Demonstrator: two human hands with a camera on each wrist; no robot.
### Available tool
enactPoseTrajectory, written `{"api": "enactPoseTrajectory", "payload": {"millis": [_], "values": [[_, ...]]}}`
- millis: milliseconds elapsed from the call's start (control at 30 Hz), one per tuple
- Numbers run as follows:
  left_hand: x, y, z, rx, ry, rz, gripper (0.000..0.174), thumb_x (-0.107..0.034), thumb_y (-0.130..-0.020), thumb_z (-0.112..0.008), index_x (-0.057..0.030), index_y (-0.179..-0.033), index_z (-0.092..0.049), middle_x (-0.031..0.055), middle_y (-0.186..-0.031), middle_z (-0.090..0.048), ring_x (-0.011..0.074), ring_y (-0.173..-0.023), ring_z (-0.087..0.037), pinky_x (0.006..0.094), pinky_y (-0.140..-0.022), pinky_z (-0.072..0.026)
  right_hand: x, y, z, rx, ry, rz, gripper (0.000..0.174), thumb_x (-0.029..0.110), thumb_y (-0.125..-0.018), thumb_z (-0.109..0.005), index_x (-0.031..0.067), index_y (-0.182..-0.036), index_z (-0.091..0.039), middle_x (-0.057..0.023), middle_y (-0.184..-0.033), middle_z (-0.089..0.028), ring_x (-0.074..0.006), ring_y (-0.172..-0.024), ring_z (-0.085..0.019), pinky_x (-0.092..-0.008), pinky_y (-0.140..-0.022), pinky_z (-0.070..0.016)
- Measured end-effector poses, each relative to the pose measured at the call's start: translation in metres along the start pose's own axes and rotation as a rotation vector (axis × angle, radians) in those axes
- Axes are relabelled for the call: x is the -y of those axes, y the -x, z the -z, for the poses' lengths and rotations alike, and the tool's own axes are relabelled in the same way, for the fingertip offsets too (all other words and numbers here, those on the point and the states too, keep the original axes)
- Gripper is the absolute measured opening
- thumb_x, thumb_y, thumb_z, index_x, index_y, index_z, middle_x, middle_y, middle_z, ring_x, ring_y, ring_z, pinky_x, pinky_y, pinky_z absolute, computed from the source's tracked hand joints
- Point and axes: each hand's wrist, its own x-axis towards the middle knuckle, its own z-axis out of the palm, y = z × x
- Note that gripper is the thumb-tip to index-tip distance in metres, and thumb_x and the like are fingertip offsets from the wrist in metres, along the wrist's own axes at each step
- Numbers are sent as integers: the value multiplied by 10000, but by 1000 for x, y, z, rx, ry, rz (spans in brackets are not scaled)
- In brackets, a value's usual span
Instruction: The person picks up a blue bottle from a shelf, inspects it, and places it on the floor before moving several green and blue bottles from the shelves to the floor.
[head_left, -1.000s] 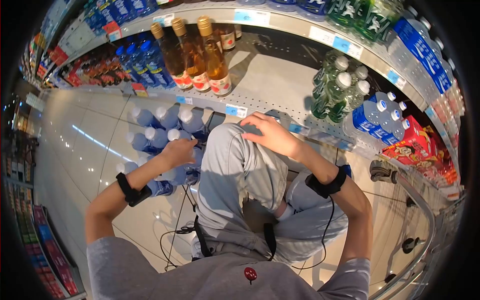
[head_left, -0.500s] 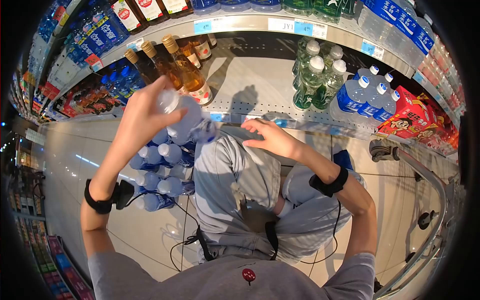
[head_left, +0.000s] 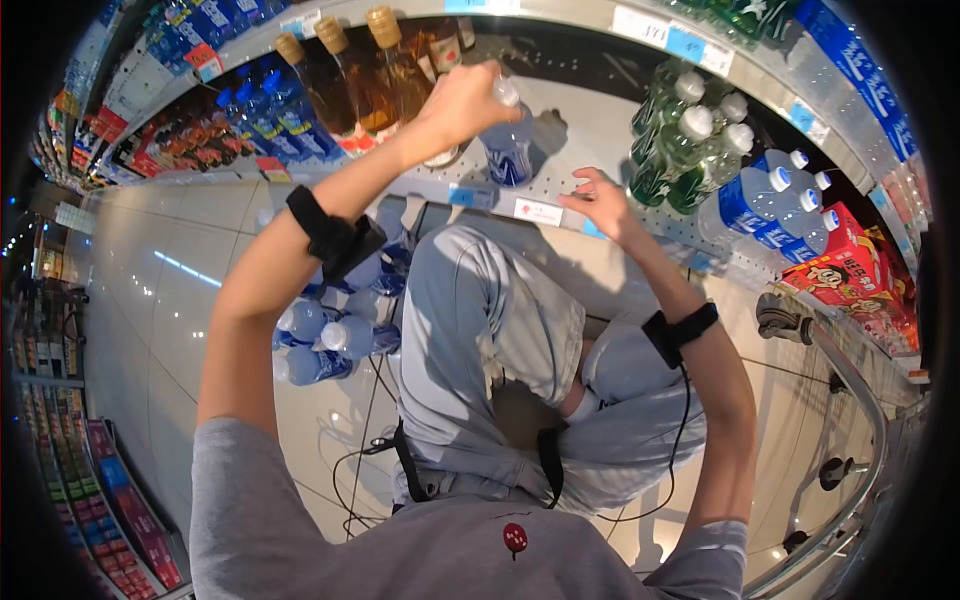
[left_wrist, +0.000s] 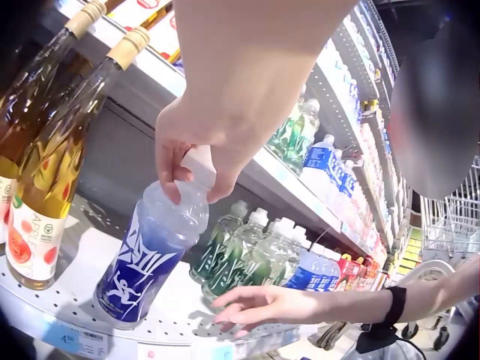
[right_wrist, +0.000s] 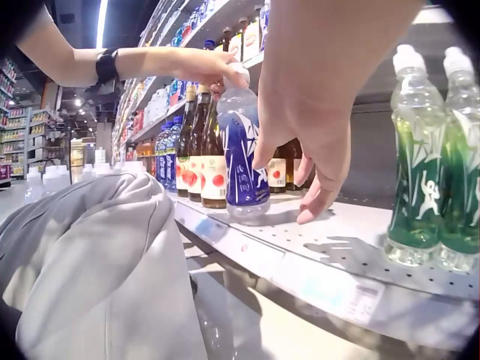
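My left hand (head_left: pixel 458 103) grips a blue-labelled drink bottle (head_left: pixel 510 155) at its white cap and neck. In the left wrist view, the bottle (left_wrist: pixel 142 262) leans a little, its base at the shelf's front edge. My right hand (head_left: pixel 605 205) is in front of the shelf (head_left: pixel 580 150), fingers loosely bent, holding nothing. Seen from the right wrist, that hand (right_wrist: pixel 311 139) hangs beside the bottle's right side. Tall amber bottles (head_left: pixel 390 80) with gold caps are left of the held bottle. Green-labelled bottles (head_left: pixel 690 150) stand to the right on the same shelf.
Several more blue-labelled bottles (head_left: pixel 345 335) stand on the floor left of the bent knee (head_left: pixel 460 270). White-capped water bottles (head_left: pixel 790 205) and a red package (head_left: pixel 845 265) lie farther right. A metal cart (head_left: pixel 850 400) is at the right, and cables (head_left: pixel 340 480) trail on the floor.
My left hand has gone from the floor bottles, lifted one and carried it up and right to the shelf. My right hand has moved from the knee rightward towards the shelf edge.
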Motion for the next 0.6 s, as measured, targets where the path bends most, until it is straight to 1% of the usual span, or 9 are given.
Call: {"api": "enactPoseTrajectory", "payload": {"millis": [67, 100, 133, 167, 200, 267, 367, 467, 600], "values": [[27, -8, -18, -146, -172, -130, 455, -314, -677, -729, 34, -947, -614, 180, -649, -632, 293, -613, -657, 369, -614, -521, -37, 4, 2, -3, -37, -6, 500, 345, -764, -725, 11, -1097, -561, -179, -930, -659, -292, -880, -645, -336, -771, -496], [33, -9, -19, -113, -141, -53, 441, -319, -682, -724, 23, -940, -620, 172, -639, -631, 294, -620, -659, 372, -616, -522, -61, 2, 0, -19, -62, -19, 458, 341, -775, -716, 17, -1069, -580, -157, -904, -666, -272, -853, -650, -331, -753, -498], [36, -10, -17, -81, -109, 25, 427, -325, -686, -719, 11, -933, -626, 165, -629, -630, 295, -627, -661, 375, -618, -523, -68, 5, -5, -35, -85, -33, 418, 337, -787, -706, 23, -1041, -600, -135, -879, -674, -252, -825, -655, -326, -736, -500], [41, -10, -16, -112, -94, -6, 424, -335, -687, -714, 14, -912, -628, 173, -619, -626, 292, -631, -662, 369, -630, -525, -75, 9, -5, -1, -51, -85, 406, 332, -796, -696, 22, -1041, -602, -131, -885, -673, -236, -819, -651, -324, -729, -498], [51, -13, -16, 11, -165, 86, 422, -358, -742, -696, 13, -932, -628, 135, -674, -643, 248, -604, -657, 374, -578, -513, -64, 16, 3, 25, -17, -132, 394, 328, -806, -686, 22, -1040, -603, -126, -891, -672, -221, -812, -648, -323, -722, -497], [44, -11, -12, -104, -54, 122, 572, -218, -664, -716, 65, -1116, -511, 329, -902, -606, 434, -853, -622, 435, -716, -523, -52, 22, 11, 54, 15, -197, 375, 320, -820, -671, 19, -1034, -607, -121, -901, -670, -195, -798, -639, -316, -710, -494], [53, -17, -13, -140, -51, 115, 443, -229, -654, -718, 87, -937, -588, 294, -781, -620, 402, -792, -640, 434, -704, -523, -53, 23, 9, 59, -6, -239, 353, 313, -835, -655, 14, -1018, -614, -119, -908, -668, -170, -783, -624, -302, -697, -490], [52, -20, -12, -118, -70, 156, 387, -238, -652, -718, 86, -837, -613, 286, -752, -620, 394, -778, -643, 428, -699, -525, -58, 22, 6, 53, -34, -234, 345, 318, -844, -643, 13, -1002, -618, -112, -900, -666, -162, -772, -614, -294, -684, -485], [56, -19, -9, -87, -33, 144, 364, -245, -660, -715, 80, -798, -625, 282, -760, -624, 384, -767, -649, 415, -685, -527, -48, 25, 4, 80, -64, -225, 335, 313, -849, -642, 11, -990, -614, -95, -871, -659, -146, -749, -599, -286, -666, -478]]}}
